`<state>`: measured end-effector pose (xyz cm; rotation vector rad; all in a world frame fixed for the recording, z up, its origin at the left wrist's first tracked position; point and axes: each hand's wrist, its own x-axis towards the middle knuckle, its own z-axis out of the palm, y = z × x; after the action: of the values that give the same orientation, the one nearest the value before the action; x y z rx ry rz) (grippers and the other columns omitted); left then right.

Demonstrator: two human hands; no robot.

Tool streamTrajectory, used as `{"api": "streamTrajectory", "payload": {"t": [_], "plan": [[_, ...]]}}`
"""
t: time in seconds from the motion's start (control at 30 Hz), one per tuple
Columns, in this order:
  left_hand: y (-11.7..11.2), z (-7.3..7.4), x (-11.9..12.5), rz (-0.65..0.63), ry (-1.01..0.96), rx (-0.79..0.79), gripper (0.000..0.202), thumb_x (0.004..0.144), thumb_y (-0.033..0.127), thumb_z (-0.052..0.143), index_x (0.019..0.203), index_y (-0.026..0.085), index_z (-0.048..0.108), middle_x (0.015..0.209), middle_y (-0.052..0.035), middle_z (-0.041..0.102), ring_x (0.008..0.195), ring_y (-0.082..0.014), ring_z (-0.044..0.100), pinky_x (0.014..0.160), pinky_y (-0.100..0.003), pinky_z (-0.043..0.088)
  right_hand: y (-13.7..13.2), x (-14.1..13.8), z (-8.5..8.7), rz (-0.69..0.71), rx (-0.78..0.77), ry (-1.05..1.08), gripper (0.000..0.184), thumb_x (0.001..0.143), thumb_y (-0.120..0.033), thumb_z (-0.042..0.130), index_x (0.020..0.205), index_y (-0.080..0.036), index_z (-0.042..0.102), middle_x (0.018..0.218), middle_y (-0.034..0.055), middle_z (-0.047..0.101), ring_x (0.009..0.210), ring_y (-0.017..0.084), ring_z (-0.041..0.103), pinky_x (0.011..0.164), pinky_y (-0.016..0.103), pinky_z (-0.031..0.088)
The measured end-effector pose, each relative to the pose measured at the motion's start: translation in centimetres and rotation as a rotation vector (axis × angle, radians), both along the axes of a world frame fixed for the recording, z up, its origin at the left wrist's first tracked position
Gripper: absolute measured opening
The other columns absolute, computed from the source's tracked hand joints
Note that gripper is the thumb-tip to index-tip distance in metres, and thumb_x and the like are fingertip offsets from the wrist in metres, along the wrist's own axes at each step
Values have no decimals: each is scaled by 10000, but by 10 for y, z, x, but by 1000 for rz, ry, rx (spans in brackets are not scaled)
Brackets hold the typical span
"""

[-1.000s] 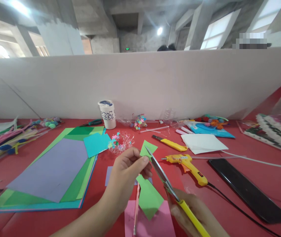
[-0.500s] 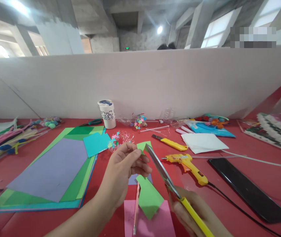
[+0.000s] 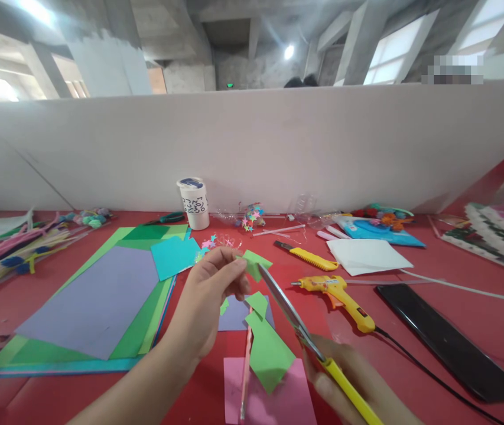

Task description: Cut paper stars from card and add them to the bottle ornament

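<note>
Head view: left hand (image 3: 210, 295) raised over the red table (image 3: 202, 407), right hand (image 3: 358, 386) low at the near edge of the picture.
Left fingers (image 3: 229, 268): pinched shut on a small green scrap (image 3: 254, 262), held in the air right at the blade tips.
Right fingers: clenched on the yellow handle of the scissors (image 3: 296, 321); the blades look almost closed and point up toward the scrap.
Below the hands: a larger green offcut (image 3: 269, 348) lies on a pink sheet (image 3: 287, 401), with a smaller green bit at its top end; I cannot tell whether that bit is lying there or falling.
Risk, fingertips: the pinch sits very close to the points, so a jerk of either hand could nick a finger.
Risk, scrap: the hold is on one edge only, and the paper could bend or slip sideways against the blades.
Risk, cord: the glue gun (image 3: 335, 292) lies just beside the scissors, its cable running near the right wrist, where a wide swing might snag it.
</note>
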<state>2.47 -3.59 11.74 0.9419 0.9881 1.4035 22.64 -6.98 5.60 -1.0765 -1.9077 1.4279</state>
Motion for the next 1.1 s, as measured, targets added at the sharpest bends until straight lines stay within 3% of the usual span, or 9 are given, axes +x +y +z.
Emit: {"api": "streamTrajectory", "payload": {"t": [0.17,0.37,0.47,0.63,0.87,1.1], "plan": [[1,2,0,3,107,43,68,797,199,618,740,182,583,539,63,565,479,-68,537,473,-173,420,1,3,-5,13,18,-55,569,815,-777,328,676,-228,384,519,-77,339,412,86,316,403,239,217],[2,4,-3,20,81,45,106,789,191,617,690,169,587,558,52,575,481,-50,515,475,-160,404,-5,12,-17,-108,9,-123,491,857,-681,391,778,-217,534,573,-46,433,435,114,378,442,245,351],[1,2,-3,-44,96,21,134,793,194,617,666,171,581,530,46,580,477,-53,504,476,-163,401,-6,14,-17,-108,15,-111,486,856,-664,421,858,-206,583,598,-35,473,439,118,405,458,250,391],[1,-2,-5,-142,104,-14,135,808,231,624,689,178,592,500,42,594,462,-53,501,475,-163,390,-4,14,-16,-75,-2,-91,525,860,-686,396,887,-199,590,525,-65,400,419,109,362,469,245,402],[4,-1,-6,-133,127,-22,125,790,238,636,688,175,599,493,49,576,446,-55,505,457,-168,382,-10,20,-28,-160,-26,-87,557,828,-701,442,1023,-200,586,729,18,552,471,115,449,456,251,428],[3,4,-4,-117,176,-18,151,754,267,659,667,167,587,545,2,637,488,-111,597,458,-206,428,-8,19,-28,-150,-32,-69,529,791,-722,482,838,-207,588,620,-20,499,420,98,411,412,238,380]]}}
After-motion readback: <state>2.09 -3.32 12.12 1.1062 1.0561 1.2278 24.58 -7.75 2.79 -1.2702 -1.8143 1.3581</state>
